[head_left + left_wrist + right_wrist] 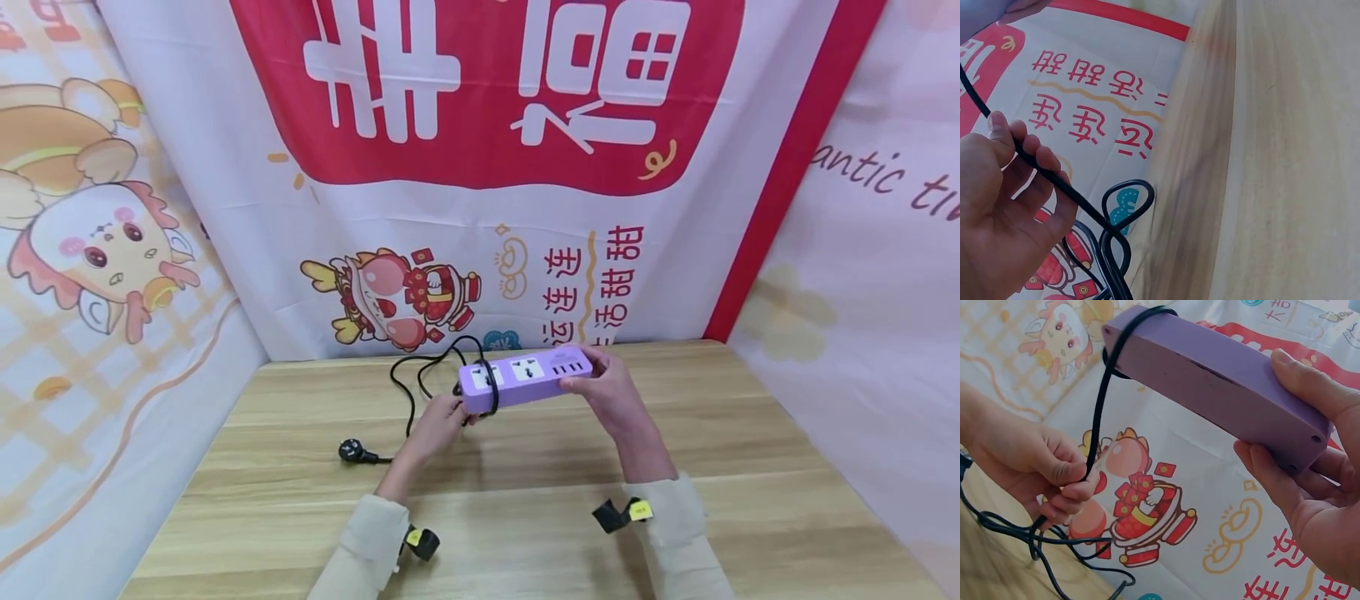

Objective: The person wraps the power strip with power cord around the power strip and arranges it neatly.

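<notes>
A purple power strip [517, 379] with white sockets and a row of USB ports is held up above the table. My right hand [611, 392] grips its right end, the thumb on one side and the fingers on the other, as the right wrist view shows. Black cable [1102, 400] loops around the strip's left end. Below that end my left hand [438, 425] pinches the cable between thumb and fingers [1047, 159]. Slack cable hangs beneath the left hand in loose loops [1035, 534]. The black plug [352, 451] lies on the table to the left.
The wooden table [285, 533] runs back to a white cloth [247, 250] with red printing. Printed cloth walls stand at the left [97, 400] and right [862, 333]. Black wrist straps with yellow tags sit on both sleeves.
</notes>
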A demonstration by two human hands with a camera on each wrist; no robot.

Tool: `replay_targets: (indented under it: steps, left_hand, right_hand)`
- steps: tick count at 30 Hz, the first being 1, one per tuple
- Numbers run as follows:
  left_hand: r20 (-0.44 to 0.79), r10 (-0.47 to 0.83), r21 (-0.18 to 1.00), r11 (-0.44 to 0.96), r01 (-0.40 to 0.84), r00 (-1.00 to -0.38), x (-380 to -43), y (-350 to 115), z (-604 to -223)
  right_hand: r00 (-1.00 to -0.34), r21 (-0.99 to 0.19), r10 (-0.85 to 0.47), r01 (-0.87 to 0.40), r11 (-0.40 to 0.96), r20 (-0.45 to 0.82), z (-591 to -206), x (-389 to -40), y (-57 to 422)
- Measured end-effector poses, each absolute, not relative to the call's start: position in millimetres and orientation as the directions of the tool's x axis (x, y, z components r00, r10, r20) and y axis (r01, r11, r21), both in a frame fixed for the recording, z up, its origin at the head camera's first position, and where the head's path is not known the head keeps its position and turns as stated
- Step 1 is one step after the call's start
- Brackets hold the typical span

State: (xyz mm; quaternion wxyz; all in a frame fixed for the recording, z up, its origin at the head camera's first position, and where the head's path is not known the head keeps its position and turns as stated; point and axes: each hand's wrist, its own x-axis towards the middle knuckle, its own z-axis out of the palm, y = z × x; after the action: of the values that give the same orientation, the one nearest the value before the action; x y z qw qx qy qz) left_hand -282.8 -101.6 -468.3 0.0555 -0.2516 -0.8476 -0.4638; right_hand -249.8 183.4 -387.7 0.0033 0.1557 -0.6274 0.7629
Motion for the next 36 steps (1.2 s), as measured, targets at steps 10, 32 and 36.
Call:
replay_targets:
  steps: [10, 32, 36]
  left_hand:
    - [0.369, 0.357, 0.751, 0.430, 0.502, -0.858, -281.7, -103.1, -462.3]
    - [0.501, 0.295, 0.640, 0.505, 0.578, -0.813, -270.8, -111.4, -437.5]
    - [0.510, 0.285, 0.629, 0.520, 0.578, -0.812, -268.3, -110.3, -434.7]
  right_hand:
    - [-0.882, -0.961, -0.384, -0.261, -0.087, 0.274, -400.4, -254.4, 197.5]
    - [-0.891, -0.866, -0.414, -0.348, 0.360, 0.186, -408.9, -262.5, 199.3]
    - [-0.912, -0.853, -0.377, -0.320, 0.412, 0.161, -409.2, -261.9, 196.1]
